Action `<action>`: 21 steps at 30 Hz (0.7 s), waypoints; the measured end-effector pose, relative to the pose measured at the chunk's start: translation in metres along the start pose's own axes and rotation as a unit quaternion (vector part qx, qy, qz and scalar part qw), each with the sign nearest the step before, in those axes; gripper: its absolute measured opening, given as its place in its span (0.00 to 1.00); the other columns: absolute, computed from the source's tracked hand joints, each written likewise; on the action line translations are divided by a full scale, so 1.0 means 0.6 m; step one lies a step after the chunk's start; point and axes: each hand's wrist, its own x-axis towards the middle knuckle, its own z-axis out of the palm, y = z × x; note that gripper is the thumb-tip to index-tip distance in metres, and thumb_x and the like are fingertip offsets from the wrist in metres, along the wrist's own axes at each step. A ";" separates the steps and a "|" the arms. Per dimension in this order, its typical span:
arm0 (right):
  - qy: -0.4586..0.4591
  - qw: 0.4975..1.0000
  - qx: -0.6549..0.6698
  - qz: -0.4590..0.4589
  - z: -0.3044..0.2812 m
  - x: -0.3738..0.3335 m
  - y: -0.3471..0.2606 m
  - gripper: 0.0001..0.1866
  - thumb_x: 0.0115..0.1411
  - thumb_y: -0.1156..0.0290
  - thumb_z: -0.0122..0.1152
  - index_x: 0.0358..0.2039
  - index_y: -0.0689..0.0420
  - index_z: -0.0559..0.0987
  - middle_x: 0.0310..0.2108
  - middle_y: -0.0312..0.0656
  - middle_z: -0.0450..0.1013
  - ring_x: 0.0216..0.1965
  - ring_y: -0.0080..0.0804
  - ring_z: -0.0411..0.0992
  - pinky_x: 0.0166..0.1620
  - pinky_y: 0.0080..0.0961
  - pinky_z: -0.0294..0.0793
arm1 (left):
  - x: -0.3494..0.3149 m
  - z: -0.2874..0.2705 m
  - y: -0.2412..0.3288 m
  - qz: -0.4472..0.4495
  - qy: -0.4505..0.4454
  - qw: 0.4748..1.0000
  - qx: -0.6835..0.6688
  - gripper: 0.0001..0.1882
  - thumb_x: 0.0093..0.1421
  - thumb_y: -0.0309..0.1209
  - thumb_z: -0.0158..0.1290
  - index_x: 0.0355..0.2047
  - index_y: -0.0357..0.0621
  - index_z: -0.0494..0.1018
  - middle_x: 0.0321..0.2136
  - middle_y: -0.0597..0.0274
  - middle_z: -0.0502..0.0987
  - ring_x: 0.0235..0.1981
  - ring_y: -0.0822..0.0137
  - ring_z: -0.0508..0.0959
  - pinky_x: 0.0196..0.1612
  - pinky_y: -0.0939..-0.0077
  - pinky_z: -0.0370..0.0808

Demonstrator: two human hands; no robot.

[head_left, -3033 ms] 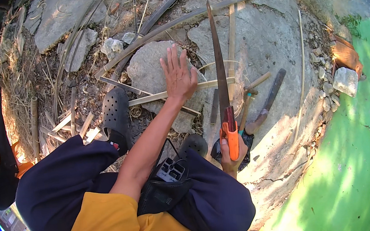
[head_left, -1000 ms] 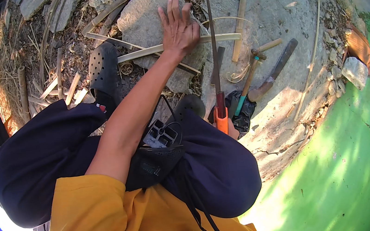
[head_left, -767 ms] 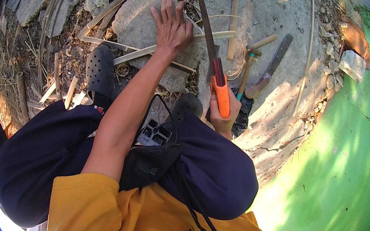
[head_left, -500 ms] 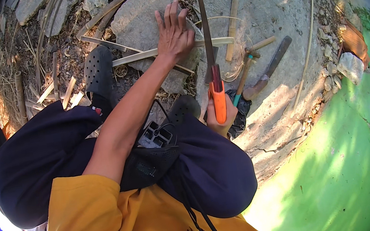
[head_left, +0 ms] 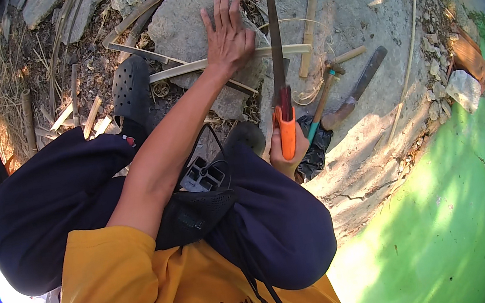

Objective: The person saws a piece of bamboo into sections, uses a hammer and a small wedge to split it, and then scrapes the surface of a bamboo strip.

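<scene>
My left hand [head_left: 230, 38] lies with fingers spread and stretched out over a pale wooden or bamboo strip [head_left: 182, 68], its palm pressing the strip down across a flat grey stone [head_left: 180, 25]. My right hand [head_left: 284, 157] is closed around the orange handle of a handsaw [head_left: 274, 31]. The saw's long dark blade points away from me and crosses the strip to the right of my left hand. Whether the teeth have entered the strip cannot be made out. A thin dark-edged slat [head_left: 166, 58] passes under the strip.
To the right lie a hammer [head_left: 322, 102] with a teal grip, a dark-bladed knife [head_left: 362, 83] and a flat slat [head_left: 310, 17]. A black plastic bag [head_left: 315, 155] sits by my right hand. Cut wood pieces [head_left: 92, 117] lie left of my shoe [head_left: 129, 90]. A green surface [head_left: 441, 217] borders the right.
The view has shifted slightly. My left hand remains spread over the strip, and the saw in my right hand still crosses it at nearly the same spot.
</scene>
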 end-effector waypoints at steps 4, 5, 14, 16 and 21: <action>-0.006 1.000 -0.018 0.001 -0.041 -0.081 0.029 0.08 0.55 0.77 0.63 0.36 0.63 0.80 0.19 0.42 0.73 0.18 0.31 0.74 0.27 0.25 0.72 | -0.001 0.006 0.005 -0.008 -0.001 1.000 0.021 0.38 0.63 0.39 0.47 0.71 0.42 0.50 0.75 0.45 0.48 0.78 0.42 0.43 0.74 0.27 0.34; -0.006 1.000 -0.016 -0.007 -0.037 -0.067 0.020 0.08 0.55 0.77 0.63 0.37 0.63 0.80 0.19 0.42 0.73 0.18 0.31 0.74 0.27 0.25 0.72 | -0.002 0.003 0.003 0.003 -0.011 0.999 0.033 0.38 0.63 0.39 0.47 0.71 0.42 0.50 0.75 0.44 0.47 0.78 0.42 0.42 0.74 0.27 0.34; -0.003 0.914 0.194 0.357 -0.139 -0.240 0.311 0.15 0.56 0.76 0.63 0.44 0.64 0.82 0.19 0.42 0.73 0.18 0.28 0.73 0.27 0.25 0.72 | 0.041 0.010 0.060 0.000 0.015 0.999 -0.032 0.39 0.62 0.41 0.48 0.71 0.45 0.50 0.74 0.41 0.47 0.78 0.40 0.43 0.73 0.24 0.34; -0.065 0.973 0.084 0.205 -0.089 -0.200 0.199 0.18 0.60 0.75 0.61 0.51 0.63 0.83 0.25 0.40 0.77 0.24 0.23 0.73 0.31 0.24 0.73 | -0.007 0.008 -0.006 0.007 -0.031 0.998 0.049 0.40 0.61 0.41 0.48 0.71 0.44 0.50 0.74 0.41 0.47 0.78 0.39 0.42 0.73 0.25 0.34; -0.063 0.998 0.003 0.007 -0.025 -0.022 0.023 0.18 0.61 0.77 0.60 0.52 0.66 0.82 0.29 0.42 0.80 0.27 0.21 0.73 0.33 0.21 0.72 | 0.006 -0.001 -0.007 -0.001 -0.013 0.999 0.029 0.40 0.61 0.40 0.48 0.72 0.44 0.50 0.74 0.42 0.47 0.78 0.39 0.42 0.73 0.25 0.32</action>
